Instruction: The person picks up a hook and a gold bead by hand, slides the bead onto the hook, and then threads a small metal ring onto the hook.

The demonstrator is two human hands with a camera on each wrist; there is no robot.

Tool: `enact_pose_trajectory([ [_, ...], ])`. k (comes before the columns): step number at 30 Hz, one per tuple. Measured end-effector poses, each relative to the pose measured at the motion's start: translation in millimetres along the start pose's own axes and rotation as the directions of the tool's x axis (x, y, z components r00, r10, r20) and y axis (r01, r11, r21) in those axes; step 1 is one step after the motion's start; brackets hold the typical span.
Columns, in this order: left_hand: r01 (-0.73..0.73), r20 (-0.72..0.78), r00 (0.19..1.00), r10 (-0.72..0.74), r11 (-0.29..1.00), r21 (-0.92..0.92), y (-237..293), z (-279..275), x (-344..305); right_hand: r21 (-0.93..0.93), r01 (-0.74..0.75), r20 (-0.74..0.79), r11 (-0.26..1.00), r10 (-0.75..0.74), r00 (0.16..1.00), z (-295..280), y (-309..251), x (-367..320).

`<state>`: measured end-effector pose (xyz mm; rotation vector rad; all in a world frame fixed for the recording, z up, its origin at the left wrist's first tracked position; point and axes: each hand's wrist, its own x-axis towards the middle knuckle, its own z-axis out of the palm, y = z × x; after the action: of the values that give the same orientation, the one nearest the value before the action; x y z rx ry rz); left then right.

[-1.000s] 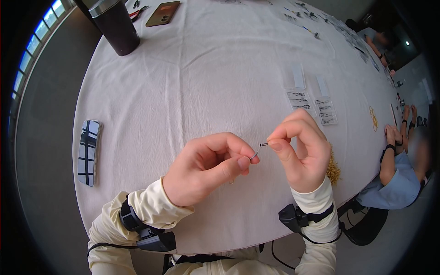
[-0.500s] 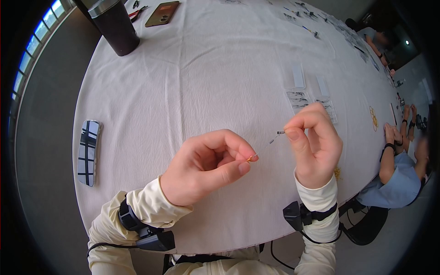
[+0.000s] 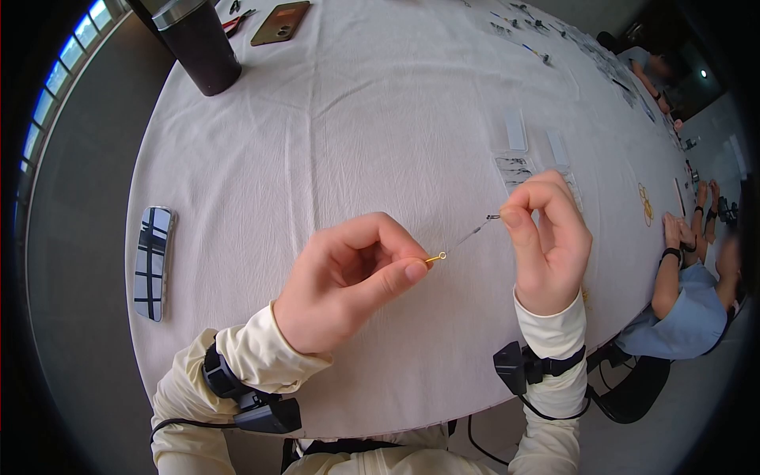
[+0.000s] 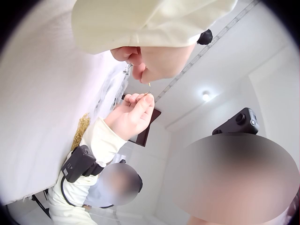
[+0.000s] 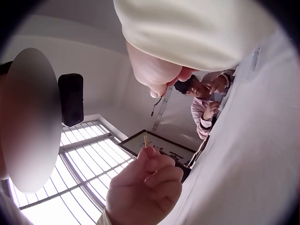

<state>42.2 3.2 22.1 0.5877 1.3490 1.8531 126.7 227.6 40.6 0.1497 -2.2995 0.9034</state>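
Between thumb and forefinger, my left hand (image 3: 340,277) pinches a thin gold pin (image 3: 441,256) whose ring-shaped eye sticks out past the fingertips. In the right wrist view the eye of the gold pin (image 5: 146,139) points up. My right hand (image 3: 550,245), higher and to the right, pinches a small dark clasp (image 3: 492,217). From the clasp a fine strand (image 3: 475,231) with a small grey segment slants down-left toward the gold eye. Most of the pin is hidden in the left fingers.
Two clear boxes of small dark pieces (image 3: 514,170) lie beyond my right hand. A gold pile (image 4: 82,129) is beside my right wrist. A phone (image 3: 154,264) lies at left; a dark tumbler (image 3: 198,51), another phone (image 3: 281,24) and pliers (image 3: 237,24) stand farther back. A person (image 3: 681,301) sits at right.
My right hand has moved up and right, away from the left, carrying the dark clasp. The gold eye now shows beyond the left fingertips, and the strand is stretched out between the hands.
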Motion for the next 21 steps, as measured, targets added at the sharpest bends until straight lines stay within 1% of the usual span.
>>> enact_pose_trajectory([
  [3, -0.005, 0.019, 1.0, 0.005, 1.0, 0.006, 2, -1, 0, 0.029, -0.026, 0.007, 0.999, 0.026, 1.0, 1, 2, -1],
  [5, 0.04, -0.014, 0.999, -0.038, 0.983, 0.181, 3, -3, 2, 0.099, -0.08, 0.024, 0.992, 0.078, 0.997, 1, 1, -1],
  [6, 0.039, -0.015, 0.999, -0.037, 0.983, 0.181, 4, -4, 3, 0.099, -0.078, 0.025, 0.992, 0.076, 0.997, 1, 0, -1],
  [8, 0.097, -0.063, 0.995, -0.081, 0.934, 0.343, 4, -6, 5, 0.135, -0.115, 0.071, 0.984, 0.106, 0.992, 2, -2, -1],
  [9, 0.096, -0.065, 0.995, -0.079, 0.935, 0.342, 7, -6, 6, 0.136, -0.113, 0.073, 0.984, 0.104, 0.992, 3, -3, -1],
  [11, 0.191, -0.093, 0.981, -0.168, 0.907, 0.376, 12, -6, 8, 0.134, -0.122, 0.095, 0.983, 0.11, 0.989, 4, -6, -1],
  [12, 0.19, -0.096, 0.981, -0.166, 0.908, 0.372, 7, -7, 8, 0.134, -0.12, 0.1, 0.984, 0.108, 0.989, 4, -6, -1],
  [14, 0.081, -0.083, 0.995, -0.06, 0.953, 0.292, -4, -12, 10, 0.123, -0.118, 0.11, 0.985, 0.105, 0.988, 6, -6, 0],
  [15, 0.081, -0.085, 0.995, -0.059, 0.953, 0.291, -3, -12, 10, 0.124, -0.117, 0.113, 0.985, 0.103, 0.988, 6, -6, 0],
  [17, 0.146, -0.078, 0.987, -0.143, 0.989, 0.029, -2, -14, 11, 0.075, -0.108, 0.151, 0.991, 0.096, 0.984, 7, -4, 0],
  [21, 0.09, -0.121, 0.989, -0.089, 0.996, -0.001, -8, -19, 14, 0.013, -0.14, 0.176, 0.99, 0.136, 0.975, 21, -7, -6],
])
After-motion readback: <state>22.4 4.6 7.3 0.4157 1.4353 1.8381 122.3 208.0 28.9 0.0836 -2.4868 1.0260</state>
